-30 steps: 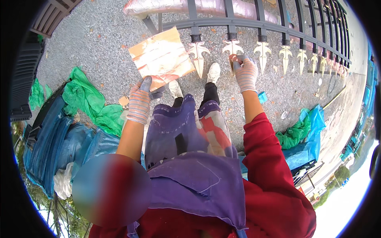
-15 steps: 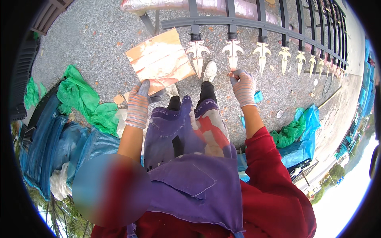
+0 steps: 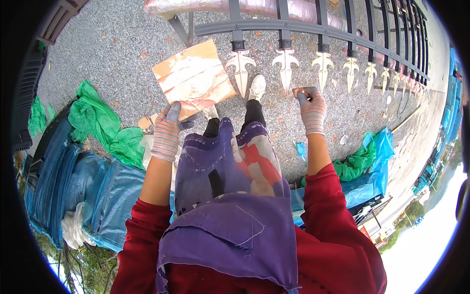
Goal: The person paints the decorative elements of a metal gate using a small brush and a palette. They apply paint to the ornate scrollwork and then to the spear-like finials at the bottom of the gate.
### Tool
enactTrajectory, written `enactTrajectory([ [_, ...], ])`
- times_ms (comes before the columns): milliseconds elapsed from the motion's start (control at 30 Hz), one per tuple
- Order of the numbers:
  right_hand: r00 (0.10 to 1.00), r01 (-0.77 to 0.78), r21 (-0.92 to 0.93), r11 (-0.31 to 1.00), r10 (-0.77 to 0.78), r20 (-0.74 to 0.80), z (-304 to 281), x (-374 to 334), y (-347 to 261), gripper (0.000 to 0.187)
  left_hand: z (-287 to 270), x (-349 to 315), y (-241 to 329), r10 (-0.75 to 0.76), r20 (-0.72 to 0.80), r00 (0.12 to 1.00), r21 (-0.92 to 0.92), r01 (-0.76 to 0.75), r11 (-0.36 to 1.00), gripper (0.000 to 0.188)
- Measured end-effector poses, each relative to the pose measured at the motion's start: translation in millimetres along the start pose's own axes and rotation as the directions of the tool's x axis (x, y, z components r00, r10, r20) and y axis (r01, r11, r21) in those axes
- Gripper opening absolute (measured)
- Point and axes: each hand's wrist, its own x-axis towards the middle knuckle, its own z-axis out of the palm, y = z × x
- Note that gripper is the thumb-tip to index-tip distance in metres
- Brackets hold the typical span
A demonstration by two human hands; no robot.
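My left hand, in a striped, grey-fingered glove, grips the lower edge of a creased, shiny orange-tan sheet, its thumb lying on top. The sheet is held out flat, left of the gold spear-shaped finials on a dark metal fence. My right hand, gloved alike, pinches a small reddish-brown piece whose kind I cannot make out. That piece sits between the second finial and the third finial, just below their tips and apart from the second. The nearest finial to the sheet stands just right of it.
The fence's grey rail runs across the top, with several more finials receding right. A plastic-wrapped bundle lies behind it. Green netting and blue-wrapped goods stand at left; more green plastic lies at right. Both my shoes are on gravelly ground.
My right hand has moved right, away from the second finial's tip, with the small piece now showing in its fingers. My left hand and the sheet have shifted slightly left and down.
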Motion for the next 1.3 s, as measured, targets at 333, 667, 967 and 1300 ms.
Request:
enactTrajectory([
  [333,0.994,0.080,-0.119,0.990,-0.071,0.081,15.1,-12.4,14.0,0.014,-2.1,3.4,-4.1,0.069,0.018,0.997,0.056,-0.070,0.996,0.026],
  [667,0.874,0.455,-0.342,0.822,-0.485,-0.005,45.5,17.1,-55.3,0.014,3.6,5.2,1.5,0.050,0.007,0.999,-0.004,-0.050,0.999,0.026],
  [967,0.904,0.395,-0.276,0.876,-0.424,-0.051,45.8,39.4,-62.3,0.012,3.1,7.1,3.2,0.062,0.023,0.998,0.035,-0.063,0.997,0.032],
  [1300,0.900,0.347,-0.295,0.890,-0.404,-0.162,33.5,50.3,-74.6,0.013,8.1,3.0,8.4,0.047,0.034,0.998,0.033,-0.048,0.998,0.029],
])
